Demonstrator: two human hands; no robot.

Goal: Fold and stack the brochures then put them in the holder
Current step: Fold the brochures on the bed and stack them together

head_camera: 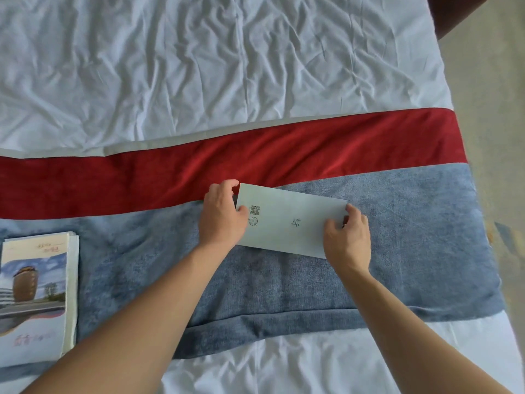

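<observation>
Wrinkled white sheet (pixel 199 66) across the whole bed, far side and near edge alike. Red band (pixel 312 149) laid crosswise over it, directly beyond the blue cloth (pixel 412 237). Blue cloth as landmark: broad, textured, spread crosswise on the near half of the sheet, near edge folded under. Stack of brochures (pixel 37 291) at the blue cloth's left end, cover up, showing a rounded brown building under a cloudy sky, white page edges fanned along its right side. Single pale brochure (pixel 289 220) flat on the blue cloth's middle, far left corner reaching onto the red band, tilted slightly, bearing a QR code, a round stamp and a small mark. Left hand (pixel 221 217) clasped on that brochure's left end, thumb on top beside the QR code, fingers curled over the far corner. Right hand (pixel 348 240) pinching the right end, fingers narrowly bent over the corner.
</observation>
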